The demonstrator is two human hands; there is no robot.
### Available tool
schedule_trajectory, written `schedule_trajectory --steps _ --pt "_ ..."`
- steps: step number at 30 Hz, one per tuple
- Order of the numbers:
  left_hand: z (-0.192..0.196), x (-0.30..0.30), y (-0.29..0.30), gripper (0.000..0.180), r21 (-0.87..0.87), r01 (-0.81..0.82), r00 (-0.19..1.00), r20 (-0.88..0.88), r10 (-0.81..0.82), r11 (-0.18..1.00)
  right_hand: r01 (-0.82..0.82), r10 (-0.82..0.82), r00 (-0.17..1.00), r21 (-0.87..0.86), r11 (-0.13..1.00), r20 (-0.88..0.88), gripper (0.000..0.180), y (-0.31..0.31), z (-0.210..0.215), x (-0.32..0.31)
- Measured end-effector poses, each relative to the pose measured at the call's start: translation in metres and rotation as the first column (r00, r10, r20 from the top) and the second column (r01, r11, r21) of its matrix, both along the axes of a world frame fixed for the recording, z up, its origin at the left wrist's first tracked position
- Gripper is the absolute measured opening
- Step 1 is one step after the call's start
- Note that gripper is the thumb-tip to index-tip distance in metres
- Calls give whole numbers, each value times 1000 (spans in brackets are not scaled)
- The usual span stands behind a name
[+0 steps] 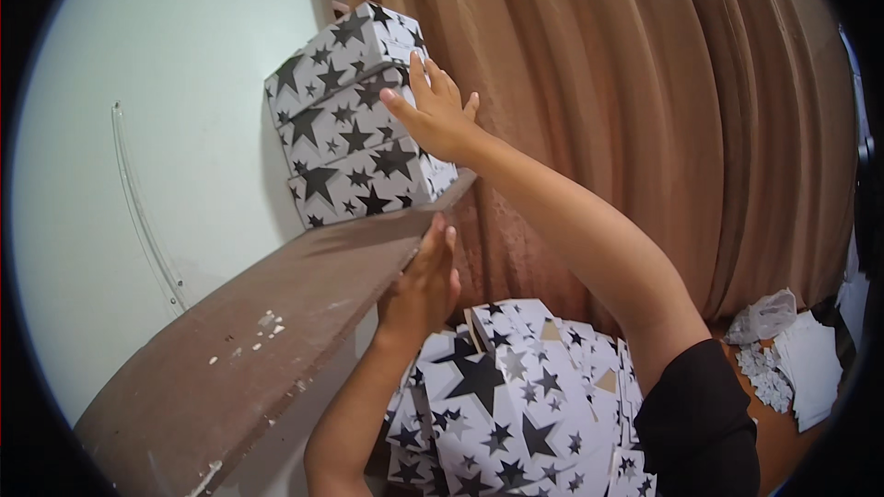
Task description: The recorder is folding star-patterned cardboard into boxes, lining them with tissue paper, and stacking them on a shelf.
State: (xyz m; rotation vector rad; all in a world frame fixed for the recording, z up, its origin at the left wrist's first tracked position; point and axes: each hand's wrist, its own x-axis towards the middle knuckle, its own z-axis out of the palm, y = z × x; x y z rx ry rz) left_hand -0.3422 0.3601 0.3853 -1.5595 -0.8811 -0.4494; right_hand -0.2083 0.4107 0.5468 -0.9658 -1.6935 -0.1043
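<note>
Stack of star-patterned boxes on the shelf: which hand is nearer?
Right. The right hand lies flat against the stack of boxes; the left hand is below, at the brown shelf edge.

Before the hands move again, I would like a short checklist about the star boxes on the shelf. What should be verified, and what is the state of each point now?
1. Right hand flat against the stack of star boxes: ok, palm and fingers press its side.
2. Left hand steady on the brown shelf: ok, it touches the front edge.
3. Boxes squarely stacked: not ok, the three boxes look tilted and offset.
4. Bottom box fully on the shelf: cannot tell, its right corner is near the shelf end.
5. Pile of star boxes below clear of a fall: not ok, it lies right under the shelf end.
</note>
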Motion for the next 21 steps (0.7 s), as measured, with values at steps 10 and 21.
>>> schedule_trajectory --steps 10,21 --pt "-16 25 -24 35 -22 279 958 76 -276 960 48 -25 986 -135 990 164 66 -110 -164 82" --pt "-129 51 -139 50 -385 517 708 694 -129 764 -14 -34 985 -274 962 -171 71 -181 -383 135"
